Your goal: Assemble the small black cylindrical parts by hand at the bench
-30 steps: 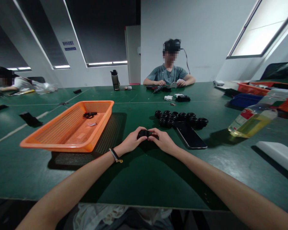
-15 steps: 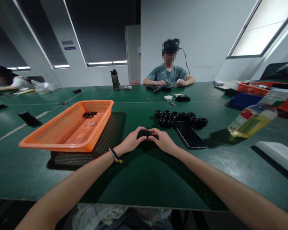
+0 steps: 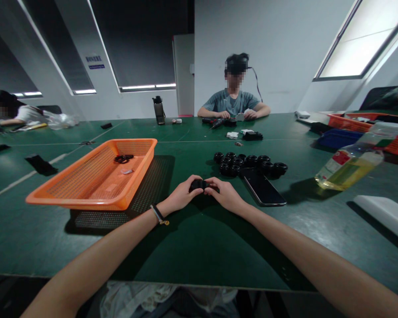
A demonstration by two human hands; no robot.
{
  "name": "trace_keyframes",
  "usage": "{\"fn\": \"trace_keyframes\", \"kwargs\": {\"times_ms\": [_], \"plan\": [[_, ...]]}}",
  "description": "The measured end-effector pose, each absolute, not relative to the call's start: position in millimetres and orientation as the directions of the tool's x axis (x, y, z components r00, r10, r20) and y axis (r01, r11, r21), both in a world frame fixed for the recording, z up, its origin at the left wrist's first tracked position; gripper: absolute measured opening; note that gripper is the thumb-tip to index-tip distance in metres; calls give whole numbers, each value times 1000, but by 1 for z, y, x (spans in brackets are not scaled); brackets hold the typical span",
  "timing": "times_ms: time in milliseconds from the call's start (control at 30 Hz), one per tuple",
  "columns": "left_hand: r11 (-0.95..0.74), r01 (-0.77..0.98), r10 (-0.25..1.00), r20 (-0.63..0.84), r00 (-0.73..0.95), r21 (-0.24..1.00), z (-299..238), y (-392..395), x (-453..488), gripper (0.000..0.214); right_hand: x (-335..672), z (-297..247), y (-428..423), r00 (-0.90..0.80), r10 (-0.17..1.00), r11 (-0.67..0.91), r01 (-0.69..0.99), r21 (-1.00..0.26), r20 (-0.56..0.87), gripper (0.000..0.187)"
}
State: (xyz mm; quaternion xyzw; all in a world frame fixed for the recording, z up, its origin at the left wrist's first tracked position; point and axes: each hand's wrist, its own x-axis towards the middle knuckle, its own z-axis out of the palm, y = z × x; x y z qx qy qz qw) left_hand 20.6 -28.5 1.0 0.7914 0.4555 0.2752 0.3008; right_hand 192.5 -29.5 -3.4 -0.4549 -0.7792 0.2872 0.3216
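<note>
Both my hands meet over the green table (image 3: pixel 192 247), closed on one small black round part (image 3: pixel 199 184). My left hand (image 3: pixel 181 196) grips its left side, my right hand (image 3: pixel 226 194) its right side. Just beyond lies a cluster of several similar black round parts (image 3: pixel 248 163). A dark phone (image 3: pixel 263 187) lies flat to the right of my right hand. An orange mesh basket (image 3: pixel 96 174) sits to the left, with a black ring piece (image 3: pixel 123 158) and a small pale item inside.
A tilted bottle of yellow liquid (image 3: pixel 354 161) stands at the right, a white flat object (image 3: pixel 384 214) nearer the edge. Orange and blue trays (image 3: pixel 358 128) sit at far right. A person works across the table (image 3: pixel 234 104); another sits at far left (image 3: pixel 3 112). A dark bottle (image 3: pixel 159 110) stands behind.
</note>
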Motion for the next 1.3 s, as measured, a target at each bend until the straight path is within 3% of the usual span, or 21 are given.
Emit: {"fn": "trace_keyframes", "kwargs": {"times_ms": [1300], "plan": [[-404,554,884,156,440,728,2,-29,21,30,192,-1,-30,-381,902,402,564,-721,205,15]]}}
